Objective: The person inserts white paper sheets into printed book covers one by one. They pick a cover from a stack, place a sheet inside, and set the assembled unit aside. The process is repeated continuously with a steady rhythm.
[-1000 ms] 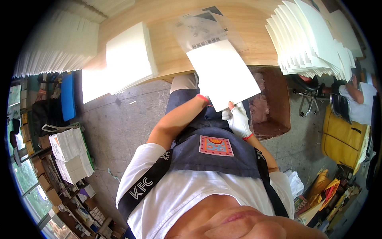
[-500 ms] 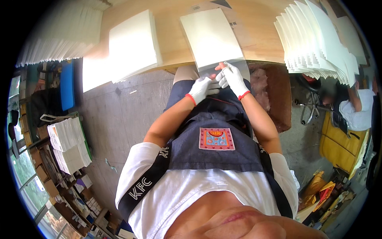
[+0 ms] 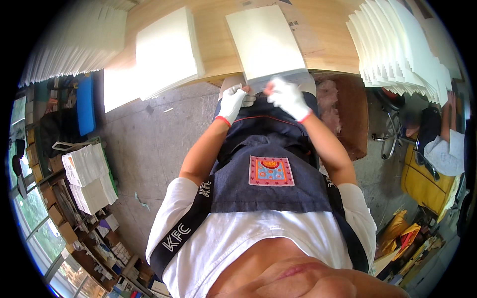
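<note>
A white sheet or thin stack of sheets [image 3: 266, 42] lies on the table before me, with a grey, see-through strip [image 3: 278, 79] along its near end, over the table edge. Both my hands wear white gloves with red cuffs and bare fingertips. My left hand [image 3: 234, 103] is at the near left corner of the strip, its fingers curled closed; whatever is between them is hidden. Close to the strip's near edge, farther right, is my right hand [image 3: 288, 98]. Motion smears its fingers, so their grip does not show.
Left of the sheet stands a white paper stack [image 3: 166, 52]. Fanned white stacks stand at the far left [image 3: 79, 42] and right [image 3: 392, 49] of the wooden table [image 3: 328, 39]. A brown box [image 3: 350, 116] is by my right leg. Farther right, another person's arm [image 3: 451, 116] shows.
My hands were close together over my lap and have moved apart. The left went left to the strip's corner; the right stayed on the right and is now blurred.
</note>
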`<action>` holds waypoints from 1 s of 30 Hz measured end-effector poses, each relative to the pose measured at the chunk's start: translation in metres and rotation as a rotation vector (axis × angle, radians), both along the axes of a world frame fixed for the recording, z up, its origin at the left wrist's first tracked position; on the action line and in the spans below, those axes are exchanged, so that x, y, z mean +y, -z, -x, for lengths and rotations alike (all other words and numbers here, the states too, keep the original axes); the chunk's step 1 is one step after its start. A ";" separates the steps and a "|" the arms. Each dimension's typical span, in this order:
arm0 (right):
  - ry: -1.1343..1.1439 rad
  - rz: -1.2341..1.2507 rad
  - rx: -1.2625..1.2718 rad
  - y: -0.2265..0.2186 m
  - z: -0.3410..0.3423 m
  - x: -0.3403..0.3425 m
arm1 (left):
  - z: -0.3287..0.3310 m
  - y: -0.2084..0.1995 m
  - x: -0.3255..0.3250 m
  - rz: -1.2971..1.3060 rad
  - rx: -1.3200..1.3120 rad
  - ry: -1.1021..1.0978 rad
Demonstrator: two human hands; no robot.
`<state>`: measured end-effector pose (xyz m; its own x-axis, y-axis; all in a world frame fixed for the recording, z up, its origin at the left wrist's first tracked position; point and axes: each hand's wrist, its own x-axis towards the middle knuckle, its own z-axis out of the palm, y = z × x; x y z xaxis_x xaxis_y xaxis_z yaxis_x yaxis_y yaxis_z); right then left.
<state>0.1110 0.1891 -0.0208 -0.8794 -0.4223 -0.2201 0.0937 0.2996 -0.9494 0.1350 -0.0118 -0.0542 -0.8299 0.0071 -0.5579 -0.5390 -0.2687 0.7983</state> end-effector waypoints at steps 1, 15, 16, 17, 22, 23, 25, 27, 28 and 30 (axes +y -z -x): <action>0.326 0.701 -0.517 0.030 0.007 0.035 | -0.004 0.005 -0.004 0.045 0.016 -0.051; 0.113 -0.747 0.916 0.011 0.016 0.080 | 0.018 0.009 -0.018 1.363 1.227 0.265; 0.081 -0.715 0.894 0.010 0.021 0.075 | 0.019 0.006 -0.018 1.352 1.216 0.257; 0.065 -0.686 0.880 0.012 0.029 0.078 | 0.019 0.003 -0.017 1.285 1.195 0.207; 0.442 -0.324 0.449 0.036 0.034 0.045 | 0.016 0.027 -0.005 0.654 0.620 -0.262; 0.511 -0.411 0.347 0.037 0.035 0.042 | 0.017 0.029 -0.001 0.521 0.549 -0.369; 0.599 -0.532 0.282 0.030 0.033 0.037 | 0.020 0.038 -0.002 0.406 0.432 -0.530; 0.603 -0.437 0.150 0.034 0.030 0.049 | 0.015 0.036 -0.001 0.086 0.224 -0.510; 0.583 -0.350 0.059 0.034 0.029 0.054 | 0.013 0.026 -0.001 -0.071 0.124 -0.498; 0.492 -0.133 -0.277 0.032 0.032 0.052 | 0.014 0.003 -0.006 0.068 0.315 -0.358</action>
